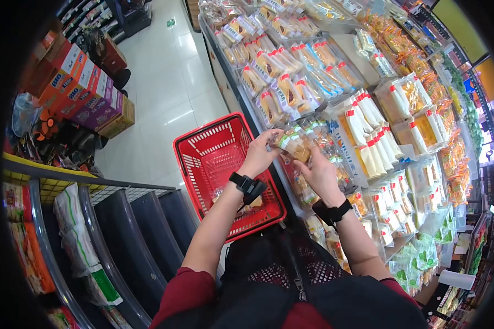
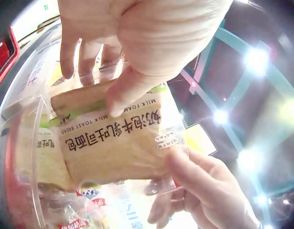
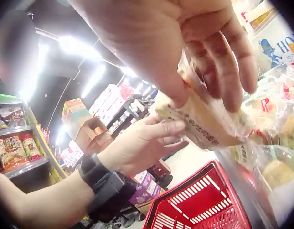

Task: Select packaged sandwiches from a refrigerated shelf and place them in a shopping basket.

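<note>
Both hands hold a clear packet of milk toast bread (image 1: 292, 143) over the bread display. My left hand (image 1: 260, 152) grips one end; in the left wrist view its thumb lies across the label of the toast packet (image 2: 113, 148). At the opposite end my right hand (image 1: 322, 174) pinches the wrapper, thumb on the printed face, as the right hand (image 2: 209, 186) shows there too. From the right wrist view, the packet (image 3: 204, 126) appears tilted between the two hands, partly hidden by the right thumb.
A red shopping basket (image 1: 206, 128) stands left of the display, with wrapped items near its close end. Packaged breads (image 1: 284, 90) fill bins ahead and right. Dark shelving (image 1: 132, 230) is on the left; stacked cartons (image 1: 79, 82) stand across the tiled aisle (image 1: 173, 66).
</note>
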The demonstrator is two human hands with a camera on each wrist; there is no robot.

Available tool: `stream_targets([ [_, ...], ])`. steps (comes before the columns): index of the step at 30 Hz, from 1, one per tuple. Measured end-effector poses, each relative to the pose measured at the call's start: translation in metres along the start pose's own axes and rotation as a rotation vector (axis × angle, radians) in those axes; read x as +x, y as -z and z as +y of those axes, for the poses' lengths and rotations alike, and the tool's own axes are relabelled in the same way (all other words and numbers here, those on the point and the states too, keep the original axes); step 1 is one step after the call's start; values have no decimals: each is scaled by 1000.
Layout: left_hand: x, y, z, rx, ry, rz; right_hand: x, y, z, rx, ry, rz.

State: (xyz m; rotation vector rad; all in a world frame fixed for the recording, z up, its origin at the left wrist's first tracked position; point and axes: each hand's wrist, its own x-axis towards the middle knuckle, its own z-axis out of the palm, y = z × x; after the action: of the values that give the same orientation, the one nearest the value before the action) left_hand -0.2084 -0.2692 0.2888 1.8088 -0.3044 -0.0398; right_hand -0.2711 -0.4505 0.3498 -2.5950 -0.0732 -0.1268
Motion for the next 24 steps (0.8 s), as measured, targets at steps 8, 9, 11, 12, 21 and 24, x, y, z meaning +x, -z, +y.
stream_targets([
  [8,28,13,-23,0,132,-188,26,-13,67,-13,-2,-78],
  [9,30,15,-24,10,127,-206,27,-16,66,-4,-16,-67],
  [11,33,18,-27,-59,187,-253,26,-26,61,-157,64,-190],
  [12,36,19,-28,27,184,-305,24,-36,63,-218,91,-114],
  [21,39,17,-38,-102,223,-316,25,-60,81,-403,185,-4],
  [24,42,14,-39,-65,179,-325,26,-56,84,-301,289,28],
])
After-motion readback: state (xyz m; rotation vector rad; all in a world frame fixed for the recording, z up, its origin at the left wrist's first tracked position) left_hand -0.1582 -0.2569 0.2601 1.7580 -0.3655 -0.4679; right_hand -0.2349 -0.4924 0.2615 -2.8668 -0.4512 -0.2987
